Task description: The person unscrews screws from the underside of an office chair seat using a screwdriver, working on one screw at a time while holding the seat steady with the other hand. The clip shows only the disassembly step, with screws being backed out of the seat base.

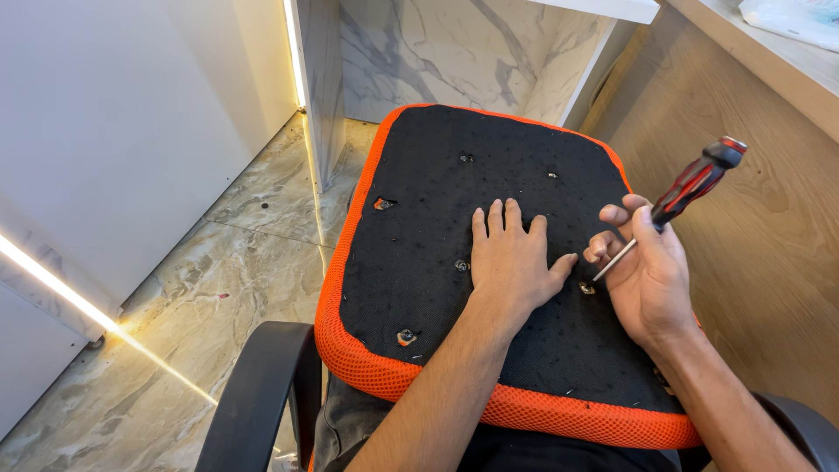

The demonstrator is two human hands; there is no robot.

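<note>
An upturned chair seat (419,262), black underneath with an orange mesh rim, lies across my lap. My left hand (511,258) rests flat on the black underside, fingers spread, thumb pointing right. My right hand (647,271) grips a red and black screwdriver (690,188) by its shaft end, handle tilted up to the right. The screwdriver tip points down at a small bolt (586,288) just right of my left thumb. Other bolt holes (383,204) and a bolt (406,336) dot the underside.
A black chair armrest (262,385) curves at the lower left, another armrest (800,428) at the lower right. A wooden desk panel (752,175) stands on the right. White cabinets (131,131) and a marble floor (218,280) lie to the left, a marble wall panel (437,52) ahead.
</note>
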